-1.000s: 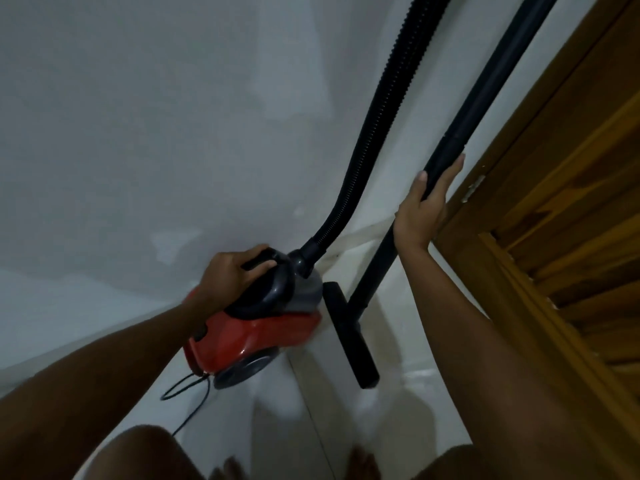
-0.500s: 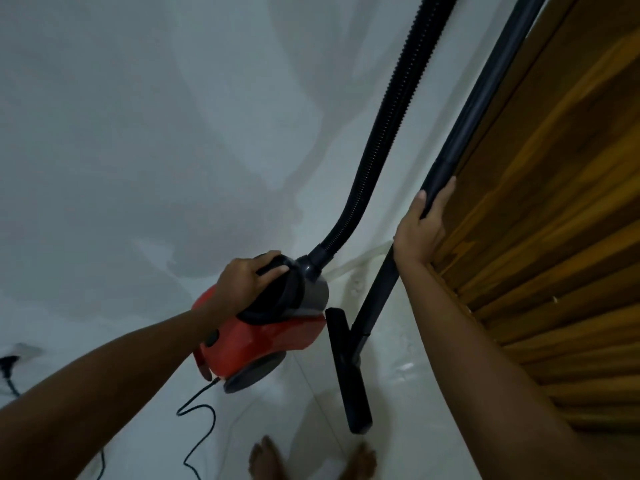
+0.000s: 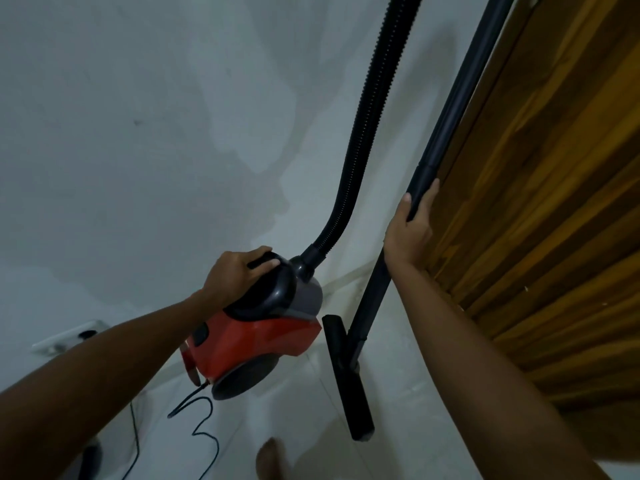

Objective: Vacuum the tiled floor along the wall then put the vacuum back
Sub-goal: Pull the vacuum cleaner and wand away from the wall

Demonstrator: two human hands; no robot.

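A: What does your left hand (image 3: 239, 275) hold?

B: Your left hand grips the black handle on top of the vacuum (image 3: 258, 336), fingers curled over it. The red body hangs tilted against the white wall (image 3: 138, 133), above the tiled floor (image 3: 301, 427).

A: And your right hand (image 3: 408, 230)?

B: Your right hand is wrapped round the wand (image 3: 446, 129), thumb on one side and fingers on the other, just below its joint. The wand stands nearly upright between the wall and the wooden door (image 3: 554, 202).

A: Where are the hose (image 3: 367, 126) and nozzle (image 3: 346, 375)?

B: The ribbed hose rises from the front of the vacuum and leaves the top edge of the view. The flat nozzle sits at the wand's lower end, just beside the vacuum, over the floor.

A: What else lies on the floor?

B: The cord (image 3: 197, 410) trails from the rear of the vacuum in loops. A foot (image 3: 273, 459) shows at the lower edge. A white socket strip (image 3: 65, 337) lies by the wall's foot, at the left.
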